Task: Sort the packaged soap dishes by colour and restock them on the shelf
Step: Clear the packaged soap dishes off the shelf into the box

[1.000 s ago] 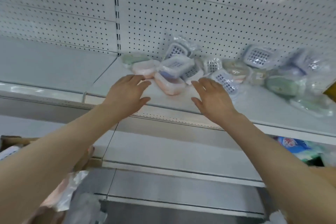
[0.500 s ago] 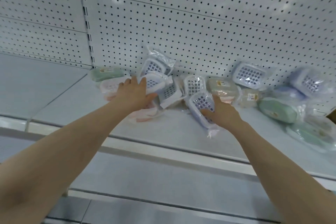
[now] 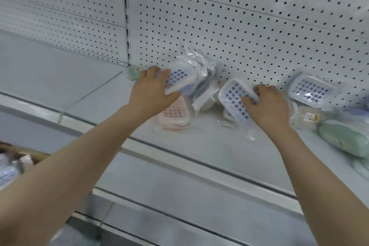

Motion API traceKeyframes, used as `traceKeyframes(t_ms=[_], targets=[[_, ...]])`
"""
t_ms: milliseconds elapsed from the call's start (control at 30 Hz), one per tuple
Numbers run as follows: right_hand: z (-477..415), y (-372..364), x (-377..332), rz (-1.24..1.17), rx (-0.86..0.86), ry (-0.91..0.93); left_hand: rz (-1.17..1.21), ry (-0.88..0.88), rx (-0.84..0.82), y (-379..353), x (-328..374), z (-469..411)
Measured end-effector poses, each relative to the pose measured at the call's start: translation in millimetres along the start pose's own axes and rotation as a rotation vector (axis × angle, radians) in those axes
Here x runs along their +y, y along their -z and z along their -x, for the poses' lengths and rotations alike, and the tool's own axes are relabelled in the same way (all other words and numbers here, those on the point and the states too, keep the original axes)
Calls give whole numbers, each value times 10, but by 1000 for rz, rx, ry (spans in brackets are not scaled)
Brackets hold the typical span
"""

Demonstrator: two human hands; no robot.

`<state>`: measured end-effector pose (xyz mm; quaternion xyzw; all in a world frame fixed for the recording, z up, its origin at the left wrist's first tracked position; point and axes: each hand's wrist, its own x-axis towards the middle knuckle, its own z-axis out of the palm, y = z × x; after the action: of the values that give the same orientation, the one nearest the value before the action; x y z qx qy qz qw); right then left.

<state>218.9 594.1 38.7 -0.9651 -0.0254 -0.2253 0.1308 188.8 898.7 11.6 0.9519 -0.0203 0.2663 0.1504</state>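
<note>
Head view: your left hand (image 3: 153,92) curls round one blue soap dish (image 3: 179,80), your right hand (image 3: 267,106) clamps a second blue dish (image 3: 235,100) in the shelf (image 3: 199,146) pile, mid-sort, so lift both clear and group them next.

Both my arms bare, stretched fwd & up. L forearm (image 3: 79,156) comes in from lower left, wrist straight; left hand (image 3: 153,89) is back-up, fingers curled over a packaged blue dish (image 3: 180,79), thumb under its near edge. R forearm (image 3: 311,166) comes from lower right; right hand (image 3: 268,106) grips a second blue dish (image 3: 232,98), thumb on its face, fingers hooked over the far rim.
</note>
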Motion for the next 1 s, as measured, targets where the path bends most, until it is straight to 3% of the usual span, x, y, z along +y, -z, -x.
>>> traceKeyframes(t_ms=[233, 500, 700, 800, 1000], targets=[[-87, 3, -1124, -91, 181, 227, -5, 243, 121, 557, -705, 618], [514, -611, -3298, -311, 42, 527, -105, 555, 181, 1301, -2322, 1875], [1496, -1299, -4933, -453, -157, 707, -162, 847, 96, 1809, -3669, 3095], [2091, -1719, -5563, -494, -345, 779, -192, 967, -4, 1939, -4169, 3728], [3053, -2791, -6101, -278, -735, 753, -182, 1039, -258, 1865, -4786, 4670]])
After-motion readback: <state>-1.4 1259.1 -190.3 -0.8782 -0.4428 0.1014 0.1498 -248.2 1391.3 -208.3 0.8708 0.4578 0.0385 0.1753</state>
